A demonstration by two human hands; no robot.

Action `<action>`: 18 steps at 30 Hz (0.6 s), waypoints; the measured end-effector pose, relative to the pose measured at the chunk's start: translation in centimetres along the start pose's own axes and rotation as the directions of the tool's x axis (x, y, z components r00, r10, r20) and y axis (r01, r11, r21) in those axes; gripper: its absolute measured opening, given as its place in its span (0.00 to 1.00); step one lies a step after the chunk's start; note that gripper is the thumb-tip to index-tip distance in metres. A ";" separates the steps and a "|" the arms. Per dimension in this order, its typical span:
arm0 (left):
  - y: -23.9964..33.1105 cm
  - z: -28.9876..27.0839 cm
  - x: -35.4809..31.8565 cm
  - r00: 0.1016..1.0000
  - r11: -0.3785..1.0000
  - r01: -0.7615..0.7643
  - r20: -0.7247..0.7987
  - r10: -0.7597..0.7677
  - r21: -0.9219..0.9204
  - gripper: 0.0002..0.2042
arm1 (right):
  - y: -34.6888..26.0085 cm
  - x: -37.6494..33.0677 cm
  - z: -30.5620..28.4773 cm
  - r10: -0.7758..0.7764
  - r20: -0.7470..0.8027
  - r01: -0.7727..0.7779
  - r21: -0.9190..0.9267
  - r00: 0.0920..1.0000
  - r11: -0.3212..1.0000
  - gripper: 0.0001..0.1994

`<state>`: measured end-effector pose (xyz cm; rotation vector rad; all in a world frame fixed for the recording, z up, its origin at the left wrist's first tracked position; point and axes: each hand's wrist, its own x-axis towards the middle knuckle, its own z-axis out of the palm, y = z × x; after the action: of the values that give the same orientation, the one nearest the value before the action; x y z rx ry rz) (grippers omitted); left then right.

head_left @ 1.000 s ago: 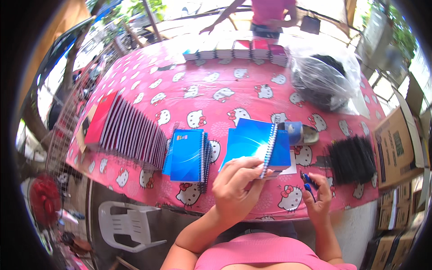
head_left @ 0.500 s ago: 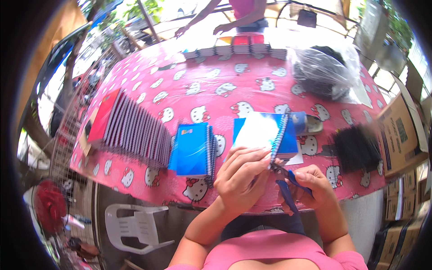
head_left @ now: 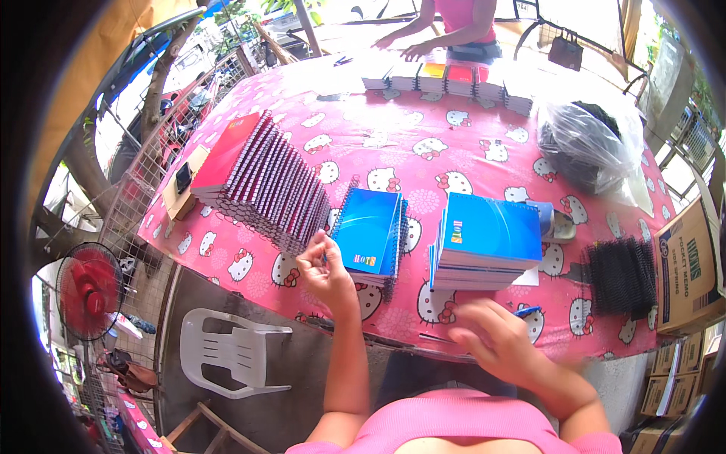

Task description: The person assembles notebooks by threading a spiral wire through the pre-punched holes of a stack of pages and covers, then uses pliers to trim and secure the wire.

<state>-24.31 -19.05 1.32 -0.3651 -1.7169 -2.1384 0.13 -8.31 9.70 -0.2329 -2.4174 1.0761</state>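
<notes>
A pile of blue spiral-bound notebooks [head_left: 368, 238] lies near the front edge of the pink patterned table [head_left: 423, 151]. My left hand [head_left: 325, 268] is at the pile's near left corner, its fingers pinched on the top notebook's edge. To the right stands a thicker stack of blue notebooks [head_left: 488, 238]. Below that stack my right hand [head_left: 495, 337] hovers over the table's front edge, blurred, fingers spread, holding nothing. A small blue-handled tool [head_left: 527, 310] lies on the table just beyond it.
A fanned row of red spiral notebooks [head_left: 261, 181] lies at the left. Black binding coils [head_left: 620, 272], a plastic bag [head_left: 586, 144] and a cardboard box [head_left: 688, 261] sit at the right. Another person [head_left: 461, 23] works at the far side by more notebook stacks [head_left: 446, 76]. A white chair [head_left: 231, 352] stands below the table.
The blue notebook held in both hands has gone to the left pile. My right hand has let go of the blue tool and pulled back toward the table edge.
</notes>
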 end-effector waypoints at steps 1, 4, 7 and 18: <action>-0.2 0.9 0.0 1.000 0.997 -0.011 -0.012 0.011 -0.070 0.04 | 0.4 1.4 1.4 0.058 0.031 -0.058 -0.008 0.998 0.998 0.13; -0.3 1.6 -0.2 0.996 1.000 0.000 0.084 0.000 0.000 0.12 | 2.7 5.8 6.0 0.076 0.000 -0.076 0.053 0.997 0.996 0.13; 0.8 2.0 0.0 0.994 0.995 0.080 0.074 -0.084 0.062 0.19 | 3.1 7.6 8.9 0.018 -0.090 -0.002 0.172 0.996 0.985 0.15; 5.5 -4.8 -2.3 0.926 0.992 -0.119 0.365 0.092 0.051 0.08 | 3.8 -5.4 -1.5 0.218 0.565 -0.337 0.113 0.796 0.935 0.15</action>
<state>-19.65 -24.50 4.12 -0.8588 -1.9121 -2.0171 5.35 -6.60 5.83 -0.2430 -2.7910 1.7219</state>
